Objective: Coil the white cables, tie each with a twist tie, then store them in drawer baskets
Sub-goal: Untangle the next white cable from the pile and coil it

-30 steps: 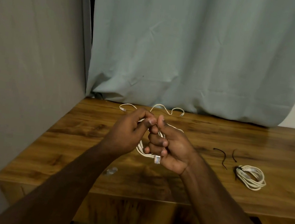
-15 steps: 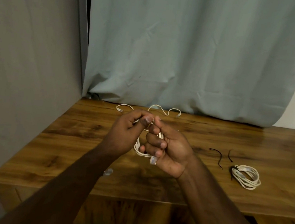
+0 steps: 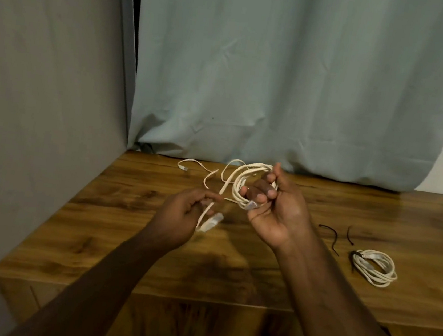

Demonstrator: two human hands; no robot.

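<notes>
My right hand (image 3: 274,205) grips a coil of white cable (image 3: 241,182) above the wooden table (image 3: 123,228), with a clear plug showing under its fingers. The cable's free end runs down to my left hand (image 3: 181,216), which pinches it just above its clear plug (image 3: 212,221). Another loose white cable (image 3: 195,164) lies at the table's back edge. A finished coil tied with a black tie (image 3: 374,267) rests on the right. Two black twist ties (image 3: 332,236) lie beside it.
A pale blue curtain (image 3: 280,91) hangs behind the table. On the left stands a grey wall panel (image 3: 43,90). The table's front edge is just below my forearms.
My hands have drawn apart. The right hand rose with the coil, and the left hand moved down and left, pulling out the cable's free end.
</notes>
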